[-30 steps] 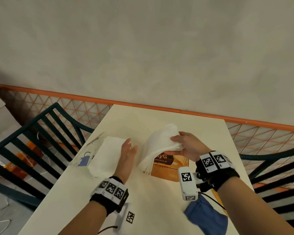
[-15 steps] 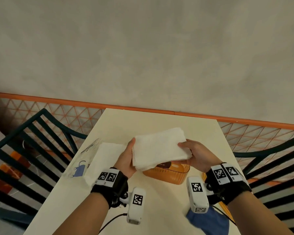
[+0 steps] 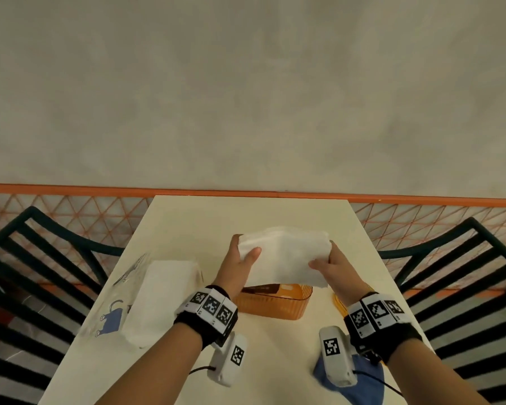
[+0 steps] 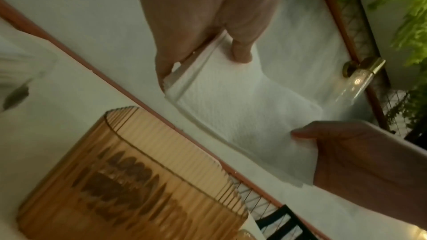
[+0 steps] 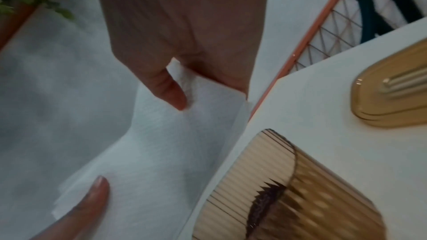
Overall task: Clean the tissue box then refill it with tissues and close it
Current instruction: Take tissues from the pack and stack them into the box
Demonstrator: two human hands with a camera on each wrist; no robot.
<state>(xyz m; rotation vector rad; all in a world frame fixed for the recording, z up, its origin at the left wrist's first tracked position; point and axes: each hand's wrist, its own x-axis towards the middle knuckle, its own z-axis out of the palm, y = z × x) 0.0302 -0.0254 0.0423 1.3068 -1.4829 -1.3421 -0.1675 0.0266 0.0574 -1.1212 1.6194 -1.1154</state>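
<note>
Tissues (image 3: 284,258) sit in a folded white stack between my two hands, held up over the amber tissue box (image 3: 272,302) at the middle of the bench (image 3: 246,217). My left hand (image 3: 240,264) grips the stack's left end, thumb across the top and fingers curled under; my right hand (image 3: 333,266) pinches the right end the same way. From the wrist views I see the stack clear of the box's ribbed wall, not touching it. The box stands open, with a dark printed label showing inside. Its amber lid (image 5: 390,96) lies flat on the bench just right of the box. To the left lies a clear wrapper (image 3: 114,302) with a blue animal print and more white tissue in it. Near my right wrist rests a blue cloth (image 3: 365,384).
</note>
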